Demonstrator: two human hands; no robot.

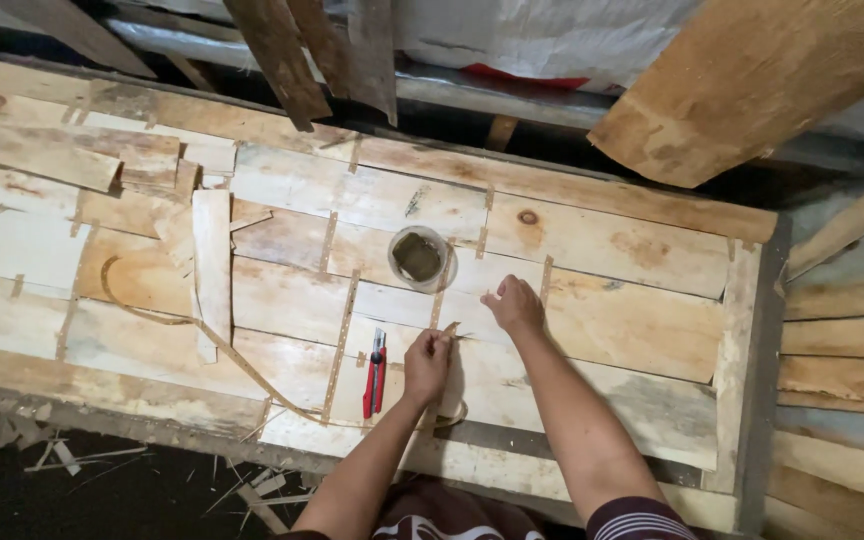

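The head view looks down on a long bench (652, 330) covered with thin sheets of pale wood veneer (592, 240), laid side by side and joined by narrow strips of brown tape (340, 345) that cross the seams. Around the bench the place is rough: loose planks (742, 80) lean in from above, more boards (847, 340) are stacked at the right, and a dark floor (102, 490) at the lower left is covered with small wood scraps. On the veneer I count one round roll of tape (421, 258), standing near the middle, one red utility knife (375, 374), lying just left of the hands with its blade end pointing away from the person, and one long thin curved strip (152, 315) that runs from the left part of the bench toward the front edge. Two bare hands are in view, both reaching forward from the bottom. The left hand (426, 362) is closed, and its fingers pinch the end of a small piece of tape (449, 328) that rises from the veneer. The right hand (514, 304) lies just beyond it, palm down and fingers spread a little, pressing on the veneer beside a seam; it holds nothing. The two hands are near each other but do not touch.
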